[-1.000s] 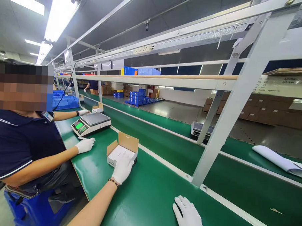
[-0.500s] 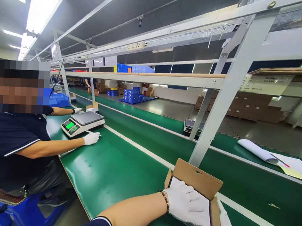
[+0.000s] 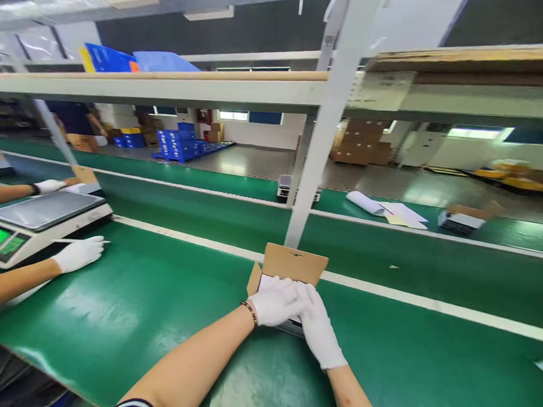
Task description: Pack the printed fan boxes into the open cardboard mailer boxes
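A small cardboard box (image 3: pixel 294 263) sits in front of me on the green work surface (image 3: pixel 172 307), its brown lid raised at the back and a side flap standing out at the left. White, flat contents (image 3: pixel 265 282) show inside it. My left hand (image 3: pixel 274 302), in a white glove with a beaded bracelet at the wrist, lies with fingers stretched across these contents. My right hand (image 3: pixel 319 329), also gloved, reaches in from the right with fingers extended, its fingertips meeting those of the left. The hands cover most of the box's inside.
At the left, a co-worker's gloved hand (image 3: pixel 79 254) holds a thin white stick beside a weighing scale (image 3: pixel 50 209). A slanted metal post (image 3: pixel 316 145) rises behind the box. Papers (image 3: pixel 399 214) and another open box (image 3: pixel 462 219) lie across the belt.
The view has swung to the right. My right hand has moved from the box's right side onto its top, beside my left hand, which still lies on the contents.
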Tool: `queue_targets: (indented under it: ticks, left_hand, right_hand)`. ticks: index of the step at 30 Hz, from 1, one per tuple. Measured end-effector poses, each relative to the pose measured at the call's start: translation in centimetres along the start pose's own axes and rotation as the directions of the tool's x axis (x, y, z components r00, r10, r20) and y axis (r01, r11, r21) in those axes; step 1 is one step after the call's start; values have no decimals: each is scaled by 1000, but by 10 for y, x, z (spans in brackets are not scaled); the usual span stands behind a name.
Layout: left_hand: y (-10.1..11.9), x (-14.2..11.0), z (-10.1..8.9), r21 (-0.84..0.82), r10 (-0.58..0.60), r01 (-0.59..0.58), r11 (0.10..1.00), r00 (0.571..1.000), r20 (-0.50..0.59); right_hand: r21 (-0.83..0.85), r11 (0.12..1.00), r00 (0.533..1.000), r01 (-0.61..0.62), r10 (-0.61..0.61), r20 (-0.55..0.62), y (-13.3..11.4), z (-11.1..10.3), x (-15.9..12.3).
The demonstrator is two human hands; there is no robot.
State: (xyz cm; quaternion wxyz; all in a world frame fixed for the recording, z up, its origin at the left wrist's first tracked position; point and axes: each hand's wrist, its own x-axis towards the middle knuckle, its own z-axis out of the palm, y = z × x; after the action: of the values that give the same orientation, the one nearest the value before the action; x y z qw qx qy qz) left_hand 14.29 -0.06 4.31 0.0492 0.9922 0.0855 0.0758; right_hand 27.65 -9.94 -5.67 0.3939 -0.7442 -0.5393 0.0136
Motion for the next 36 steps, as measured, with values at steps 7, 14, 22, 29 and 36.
queue_targets:
  ticks: [7,14,22,29,36]
  left_hand:
    - [-1,-8,23,-2,-62,64,998,965,-254]
    - [-28,-60,36,-308,-518,429,849,562,-645]
    - [-27,-27,4,-127,15,-47,991,971,-240]
    - [-20,-9,-7,-152,55,-80,985,985,-161]
    - [-22,-8,-3,-99,8,-15,995,998,-66]
  right_hand:
    - [-34,991,983,-127,130,129,-15,-14,0]
    - [-83,977,960,-196,209,186,-24,-13,5]
    - [-38,998,990,-56,61,130,-20,5,34]
    - [166,984,995,-71,59,76,4,18,26]
    - [449,872,959,-198,267,-96,-11,-6,59]
